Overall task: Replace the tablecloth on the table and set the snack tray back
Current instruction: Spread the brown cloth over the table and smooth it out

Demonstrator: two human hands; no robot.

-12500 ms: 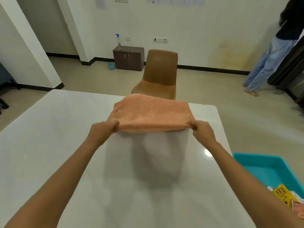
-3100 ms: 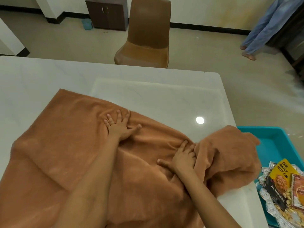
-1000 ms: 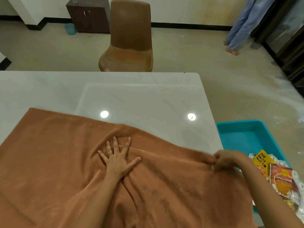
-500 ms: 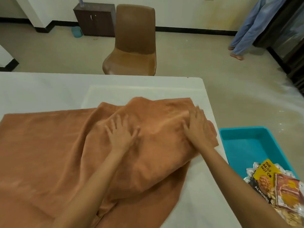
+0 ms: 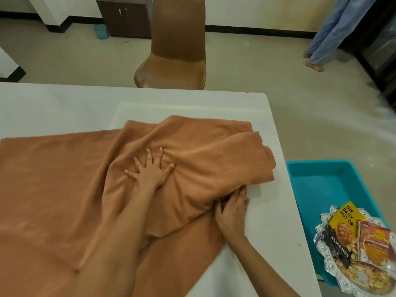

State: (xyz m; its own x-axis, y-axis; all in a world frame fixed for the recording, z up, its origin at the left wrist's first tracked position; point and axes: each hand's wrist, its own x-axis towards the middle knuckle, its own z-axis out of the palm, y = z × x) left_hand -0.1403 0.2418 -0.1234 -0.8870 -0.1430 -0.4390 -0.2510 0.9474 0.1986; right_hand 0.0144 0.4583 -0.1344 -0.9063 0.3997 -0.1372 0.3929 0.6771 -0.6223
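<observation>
Since a moment earlier the right hand (image 5: 232, 207) has been slid to five o'clock under the cloth's (image 5: 53, 179) fold, its fingers hidden there, while the cloth is pinned by the flat, spread left hand (image 5: 151, 171).

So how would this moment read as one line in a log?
tablecloth: bunched, part-spread | left hand: pressing flat | right hand: under fold | snack tray: off table

The tablecloth (image 5: 64, 189) lies on the table (image 5: 64, 108), under the left hand (image 5: 151, 171). The right hand (image 5: 232, 212) sits at the cloth's folded edge. Right of that hand, off the table, the snack tray (image 5: 334, 273) rests on a bin (image 5: 325, 185). A chair (image 5: 175, 46) stands beyond both hands.
</observation>
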